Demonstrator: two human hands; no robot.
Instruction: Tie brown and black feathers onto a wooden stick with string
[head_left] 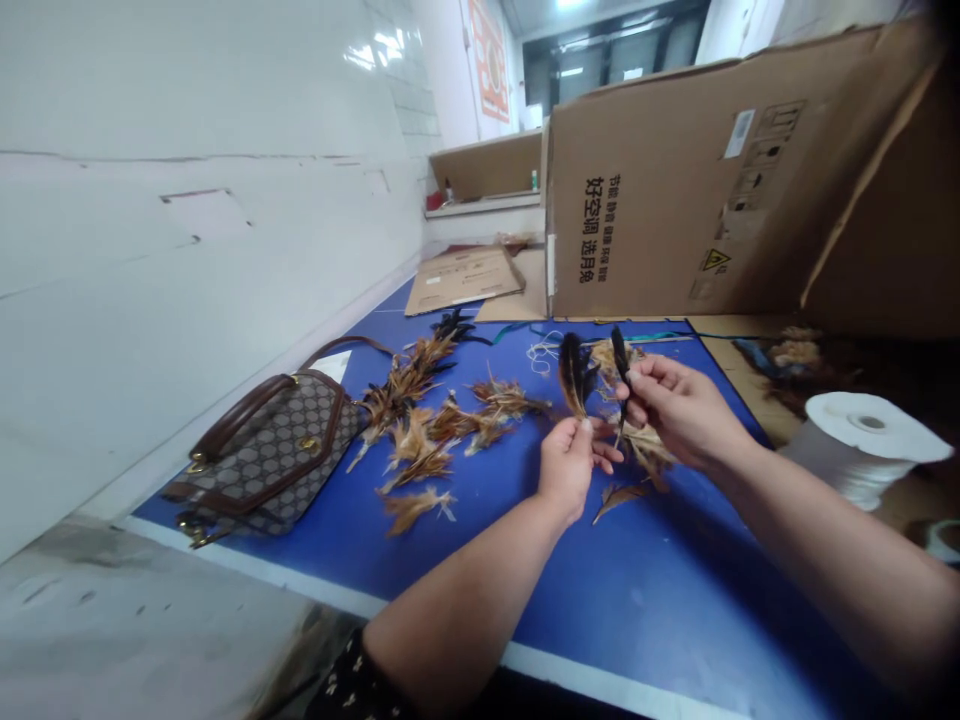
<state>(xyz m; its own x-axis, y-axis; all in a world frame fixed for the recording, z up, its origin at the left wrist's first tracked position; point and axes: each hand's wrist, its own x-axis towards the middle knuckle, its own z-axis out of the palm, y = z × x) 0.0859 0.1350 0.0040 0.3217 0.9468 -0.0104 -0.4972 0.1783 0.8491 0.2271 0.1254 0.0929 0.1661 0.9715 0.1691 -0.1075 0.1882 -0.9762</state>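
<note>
My left hand (568, 462) pinches the lower ends of a small bunch of dark feathers (574, 372), which stand upright above the thumb. Just to the right, my right hand (667, 405) holds a single black feather (619, 352) between thumb and fingertips, its quill pointing down. Both hands are raised over the blue table, close together. Behind and below them lie tan feathers (646, 448), partly hidden by the hands. A loose brown feather (619, 497) rests on the table beneath. Left of my hands are several brown feather bunches (420, 450) and a longer feather cluster (412, 375).
A patterned handbag (289, 450) sits at the table's left side. A large cardboard box (660, 200) stands at the back right, with flat cardboard (465, 280) beside it. A white spool (862, 450) is near my right forearm. White string (544, 352) lies behind my hands.
</note>
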